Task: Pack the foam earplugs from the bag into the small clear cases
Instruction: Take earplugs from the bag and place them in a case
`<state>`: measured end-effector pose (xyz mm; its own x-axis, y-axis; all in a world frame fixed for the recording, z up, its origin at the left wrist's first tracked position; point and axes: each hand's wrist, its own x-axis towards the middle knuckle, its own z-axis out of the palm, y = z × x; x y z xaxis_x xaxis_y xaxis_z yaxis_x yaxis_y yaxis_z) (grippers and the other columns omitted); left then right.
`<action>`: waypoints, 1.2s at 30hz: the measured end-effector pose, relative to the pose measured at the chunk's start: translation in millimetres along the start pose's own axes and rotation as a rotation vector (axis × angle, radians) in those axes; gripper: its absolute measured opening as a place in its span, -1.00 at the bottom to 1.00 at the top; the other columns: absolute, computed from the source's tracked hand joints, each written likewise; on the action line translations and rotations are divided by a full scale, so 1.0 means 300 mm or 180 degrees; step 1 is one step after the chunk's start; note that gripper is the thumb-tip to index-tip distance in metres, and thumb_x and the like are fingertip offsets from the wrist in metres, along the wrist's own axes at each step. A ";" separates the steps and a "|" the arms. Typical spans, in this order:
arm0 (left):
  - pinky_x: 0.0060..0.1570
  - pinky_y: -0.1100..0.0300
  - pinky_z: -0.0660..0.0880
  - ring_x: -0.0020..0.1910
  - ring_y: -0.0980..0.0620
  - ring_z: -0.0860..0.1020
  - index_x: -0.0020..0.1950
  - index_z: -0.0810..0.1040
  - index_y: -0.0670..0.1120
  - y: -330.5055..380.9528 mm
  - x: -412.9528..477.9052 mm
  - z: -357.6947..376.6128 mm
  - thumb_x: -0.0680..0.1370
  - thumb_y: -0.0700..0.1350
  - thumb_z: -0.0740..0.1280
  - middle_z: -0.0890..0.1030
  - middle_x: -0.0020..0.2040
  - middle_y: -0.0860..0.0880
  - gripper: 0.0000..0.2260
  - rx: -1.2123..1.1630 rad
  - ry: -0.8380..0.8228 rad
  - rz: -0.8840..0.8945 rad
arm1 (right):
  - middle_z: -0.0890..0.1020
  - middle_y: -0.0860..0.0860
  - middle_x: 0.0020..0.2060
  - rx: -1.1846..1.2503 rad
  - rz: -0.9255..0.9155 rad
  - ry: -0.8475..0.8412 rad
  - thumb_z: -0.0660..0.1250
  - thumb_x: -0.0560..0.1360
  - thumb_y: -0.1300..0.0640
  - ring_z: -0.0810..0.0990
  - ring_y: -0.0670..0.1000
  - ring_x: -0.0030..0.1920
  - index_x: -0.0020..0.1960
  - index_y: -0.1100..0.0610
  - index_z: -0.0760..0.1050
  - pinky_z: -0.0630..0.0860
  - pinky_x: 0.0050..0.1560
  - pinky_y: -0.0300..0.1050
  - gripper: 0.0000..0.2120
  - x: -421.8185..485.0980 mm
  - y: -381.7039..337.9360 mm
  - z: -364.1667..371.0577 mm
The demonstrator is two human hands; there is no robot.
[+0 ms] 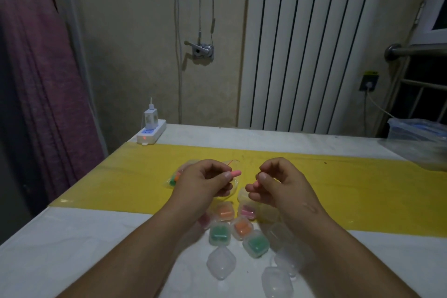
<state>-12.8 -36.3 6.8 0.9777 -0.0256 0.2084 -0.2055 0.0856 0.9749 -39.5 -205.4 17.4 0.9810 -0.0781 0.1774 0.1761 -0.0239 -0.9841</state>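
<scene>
My left hand [208, 180] pinches a pink foam earplug [235, 173] between thumb and fingers, its tip pointing right. My right hand [275, 182] pinches a second pink earplug [252, 186], mostly hidden by the thumb. Both hands hover over the yellow strip [338, 191]. Behind my left hand lies the clear bag [176, 178] with orange and green earplugs showing. Below the hands sit several small clear cases: filled ones such as an orange case [225, 211], a pink case [248, 211] and a green case [219, 233], and empty ones such as the case [221, 262].
A white power strip [151, 133] with a charger stands at the table's far left corner. A clear plastic container [418, 132] sits at the far right. The table's left edge [79, 191] drops off beside a hanging purple cloth.
</scene>
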 end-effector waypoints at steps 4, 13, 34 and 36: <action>-0.14 0.09 0.62 -0.24 -0.06 0.61 -0.08 0.62 -0.24 0.004 -0.004 0.002 0.41 -0.23 0.48 0.66 -0.14 -0.29 -0.86 0.0008 -0.0010 -0.0030 | 0.60 0.06 -0.27 -0.0672 -0.0232 -0.0056 0.49 0.41 0.28 0.55 -0.04 -0.33 -0.10 0.16 0.48 0.55 -0.28 -0.15 -0.81 -0.006 -0.005 -0.002; -0.21 0.18 0.62 -0.25 -0.04 0.61 -0.04 0.61 -0.26 0.012 -0.006 -0.004 0.44 -0.25 0.47 0.64 -0.20 -0.20 -0.85 0.0063 -0.0015 -0.0085 | 0.68 0.02 -0.37 -0.0888 -0.0239 0.0041 0.53 0.39 0.22 0.63 -0.05 -0.33 -0.22 0.11 0.65 0.60 -0.20 -0.12 -0.92 -0.007 -0.001 0.007; -0.44 0.19 0.49 -0.40 0.21 0.53 -0.18 0.66 0.01 0.066 -0.022 -0.051 0.48 -0.16 0.47 0.59 -0.33 0.16 -0.92 0.1724 -0.0941 0.0068 | 0.70 0.01 -0.33 -0.0981 -0.0301 0.0009 0.52 0.41 0.16 0.56 -0.04 -0.37 -0.21 0.14 0.61 0.58 -0.22 -0.05 -0.89 -0.004 0.015 0.012; -0.37 0.15 0.51 -0.38 0.17 0.51 -0.19 0.69 0.05 0.096 -0.030 -0.077 0.45 -0.13 0.51 0.58 -0.34 0.16 -0.92 0.2079 -0.1561 0.0085 | 0.70 0.00 -0.33 -0.0964 -0.0308 0.0070 0.52 0.41 0.15 0.56 -0.02 -0.36 -0.19 0.14 0.61 0.60 -0.19 -0.02 -0.89 -0.001 0.018 0.009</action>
<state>-26.6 -10.6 31.3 0.8733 -0.4778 0.0953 -0.3601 -0.5014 0.7867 -38.6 -202.8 12.1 0.9583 -0.0825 0.2736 0.2332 -0.3277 -0.9156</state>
